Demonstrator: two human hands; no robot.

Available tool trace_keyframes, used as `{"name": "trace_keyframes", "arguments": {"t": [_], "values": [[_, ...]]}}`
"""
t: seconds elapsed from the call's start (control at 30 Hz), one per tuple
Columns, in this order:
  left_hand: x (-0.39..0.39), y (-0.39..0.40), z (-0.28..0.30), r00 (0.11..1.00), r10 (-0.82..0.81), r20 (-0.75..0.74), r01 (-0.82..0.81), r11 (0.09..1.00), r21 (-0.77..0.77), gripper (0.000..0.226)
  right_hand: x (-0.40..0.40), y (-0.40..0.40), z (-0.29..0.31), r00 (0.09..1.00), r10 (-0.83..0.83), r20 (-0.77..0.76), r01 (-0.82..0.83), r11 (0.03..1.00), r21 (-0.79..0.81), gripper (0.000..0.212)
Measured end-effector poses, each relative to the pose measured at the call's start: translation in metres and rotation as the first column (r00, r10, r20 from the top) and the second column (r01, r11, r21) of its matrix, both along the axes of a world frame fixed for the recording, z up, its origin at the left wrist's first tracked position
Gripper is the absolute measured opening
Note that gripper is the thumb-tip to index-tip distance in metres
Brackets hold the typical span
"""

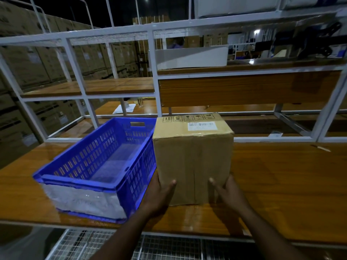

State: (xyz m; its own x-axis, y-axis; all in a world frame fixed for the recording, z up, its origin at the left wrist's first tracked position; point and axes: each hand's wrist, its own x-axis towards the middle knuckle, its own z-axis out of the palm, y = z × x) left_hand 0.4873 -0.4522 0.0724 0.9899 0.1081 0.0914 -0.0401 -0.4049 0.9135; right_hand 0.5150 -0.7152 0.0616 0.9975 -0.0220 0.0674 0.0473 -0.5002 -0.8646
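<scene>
The left hand (pixel 159 194) clasps the cardboard box (pixel 193 162) at its lower left corner, thumb on the front face. The right hand (pixel 231 192) grips the lower right corner likewise. The box stands upright near the table's (pixel 281 184) front edge, just beside the blue crate (pixel 78 182). It is taped and stiff, its handling symbols suggest fragile contents, and it probably has some weight, so a low hold on both sides suits it.

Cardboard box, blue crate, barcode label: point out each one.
cardboard box (pixel 191 162), head view, middle of its front face.
blue crate (pixel 78 182), head view, on its near rim.
barcode label (pixel 201 125), head view, middle of the white sticker.
</scene>
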Motion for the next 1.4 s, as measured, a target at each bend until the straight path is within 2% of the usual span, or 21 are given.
{"name": "trace_keyframes", "arguments": {"t": [0.07, 0.13, 0.23, 0.33, 0.4, 0.57, 0.6, 0.73, 0.9, 1.03, 1.17, 1.27, 1.37, 1.4], "values": [[-0.007, -0.006, -0.010, 0.999, -0.037, -0.015, 0.037, 0.999, -0.014, 0.051, 0.003, -0.007, -0.024, 0.988, 0.080, -0.132, -0.089, 0.994, -0.063, 0.087], [-0.009, -0.008, -0.015, 0.999, -0.035, -0.025, 0.035, 0.999, -0.008, 0.051, 0.006, -0.011, -0.036, 0.981, 0.072, -0.179, -0.092, 0.990, -0.107, 0.080], [-0.008, -0.004, -0.013, 1.000, -0.013, -0.028, 0.012, 1.000, -0.019, 0.050, 0.004, -0.012, -0.034, 0.996, 0.056, -0.071, -0.060, 0.997, -0.046, 0.063], [-0.008, -0.005, 0.009, 0.998, -0.008, 0.065, 0.009, 1.000, -0.007, 0.049, -0.002, -0.012, -0.008, 0.998, 0.053, 0.034, -0.056, 0.995, 0.082, 0.044], [-0.003, -0.005, 0.028, 0.992, -0.004, 0.130, 0.007, 1.000, -0.027, 0.053, -0.002, -0.010, 0.017, 0.997, 0.032, 0.068, -0.043, 0.984, 0.172, 0.045], [-0.006, -0.009, 0.083, 0.970, -0.045, 0.241, 0.071, 0.993, -0.099, 0.091, 0.010, -0.014, 0.096, 0.981, -0.031, 0.193, -0.048, 0.920, 0.390, 0.059], [-0.007, -0.009, 0.093, 0.961, -0.066, 0.269, 0.106, 0.985, -0.139, 0.093, 0.011, -0.014, 0.115, 0.976, -0.046, 0.212, -0.051, 0.902, 0.429, 0.058], [-0.010, -0.004, 0.133, 0.918, -0.092, 0.387, 0.182, 0.962, -0.203, 0.079, 0.012, -0.009, 0.181, 0.951, -0.024, 0.308, -0.143, 0.850, 0.508, 0.027], [-0.009, 0.021, 0.177, 0.900, -0.082, 0.429, 0.183, 0.963, -0.200, 0.071, 0.024, 0.012, 0.221, 0.900, 0.076, 0.430, -0.308, 0.810, 0.500, 0.047], [-0.005, 0.044, 0.192, 0.883, 0.026, 0.468, 0.087, 0.972, -0.217, 0.064, 0.033, 0.036, 0.245, 0.855, 0.122, 0.504, -0.429, 0.712, 0.556, 0.036], [-0.006, 0.067, 0.221, 0.826, 0.130, 0.548, 0.040, 0.957, -0.287, 0.060, 0.038, 0.065, 0.269, 0.812, 0.144, 0.565, -0.508, 0.652, 0.563, 0.026], [-0.001, 0.095, 0.244, 0.803, 0.175, 0.570, 0.058, 0.928, -0.367, 0.055, 0.040, 0.092, 0.282, 0.775, 0.199, 0.600, -0.576, 0.615, 0.539, 0.027], [0.005, 0.127, 0.257, 0.781, 0.238, 0.578, 0.045, 0.901, -0.431, 0.030, 0.046, 0.126, 0.285, 0.760, 0.251, 0.600, -0.606, 0.606, 0.515, 0.034], [0.007, 0.137, 0.259, 0.788, 0.229, 0.572, 0.065, 0.892, -0.446, 0.033, 0.049, 0.139, 0.284, 0.762, 0.259, 0.594, -0.608, 0.602, 0.518, 0.036]]}}
